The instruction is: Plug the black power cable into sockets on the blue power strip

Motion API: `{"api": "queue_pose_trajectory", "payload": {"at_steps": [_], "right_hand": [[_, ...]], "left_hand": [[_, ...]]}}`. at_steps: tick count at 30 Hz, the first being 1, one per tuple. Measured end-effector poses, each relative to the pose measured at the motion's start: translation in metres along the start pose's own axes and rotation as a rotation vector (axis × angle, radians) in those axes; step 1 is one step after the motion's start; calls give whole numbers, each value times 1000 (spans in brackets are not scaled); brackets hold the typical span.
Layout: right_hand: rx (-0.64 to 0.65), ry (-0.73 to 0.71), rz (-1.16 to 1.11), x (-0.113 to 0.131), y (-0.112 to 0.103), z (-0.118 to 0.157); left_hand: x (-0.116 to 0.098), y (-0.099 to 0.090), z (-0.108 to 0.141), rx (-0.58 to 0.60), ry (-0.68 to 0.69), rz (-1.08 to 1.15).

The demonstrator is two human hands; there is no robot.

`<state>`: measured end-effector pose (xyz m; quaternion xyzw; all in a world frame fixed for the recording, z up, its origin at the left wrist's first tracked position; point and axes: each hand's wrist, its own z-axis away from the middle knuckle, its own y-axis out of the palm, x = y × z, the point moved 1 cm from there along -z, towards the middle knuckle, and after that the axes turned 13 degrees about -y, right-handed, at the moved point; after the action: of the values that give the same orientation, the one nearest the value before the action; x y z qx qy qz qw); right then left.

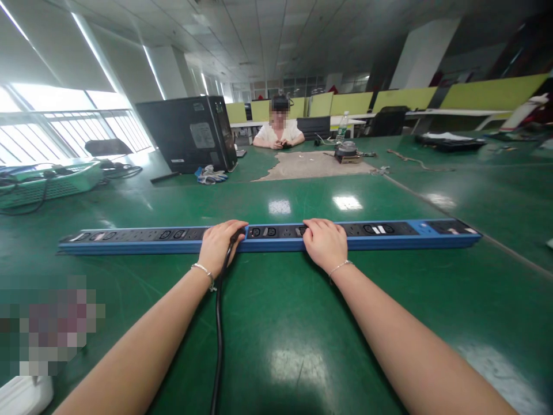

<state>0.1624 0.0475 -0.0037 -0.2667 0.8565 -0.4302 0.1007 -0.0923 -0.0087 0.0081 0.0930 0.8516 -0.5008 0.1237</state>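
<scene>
Left hand [221, 245]: fingers bent together over the strip, pinching the plug end of a thick black rubbery cable [219, 334], which runs down between the forearms to the lower edge. Right hand [327, 243]: fingers close together, curled onto the strip's top; cannot tell how firmly it grips.

Under both hands, a long blue power strip [276, 244] with a row of black sockets, lying crosswise on the glossy green table [268, 311]. Socket face partly covered by the hands; the cable is the only thing crossing the near side between the arms.

Lower left: a white object [28, 396], partly cut off. Beyond the strip, left: green plastic basket [71, 187] with dark cables; black computer tower [185, 135], blue-and-white gloves [211, 175] at its foot. Centre: greyish-brown flat patch [302, 167]; a seated person [276, 136] opposite. Right: shallow black tray [449, 144], white paper on it.
</scene>
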Motion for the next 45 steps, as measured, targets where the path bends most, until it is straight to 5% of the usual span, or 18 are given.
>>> {"api": "queue_pose_trajectory", "payload": {"at_steps": [20,26,33,40,45], "right_hand": [[20,-8,2,0,-2,1],[0,-7,-7,0,0,1],[8,9,-18,1,0,0],[13,-16,-19,2,-3,1],[9,-27,-16,2,-3,1]], "left_hand": [[2,2,2,35,-22,56],[2,-21,-6,-245,-226,340],[-38,-5,-8,77,-30,297],[-89,25,-25,169,2,244],[-97,35,-29,181,-1,171]]}}
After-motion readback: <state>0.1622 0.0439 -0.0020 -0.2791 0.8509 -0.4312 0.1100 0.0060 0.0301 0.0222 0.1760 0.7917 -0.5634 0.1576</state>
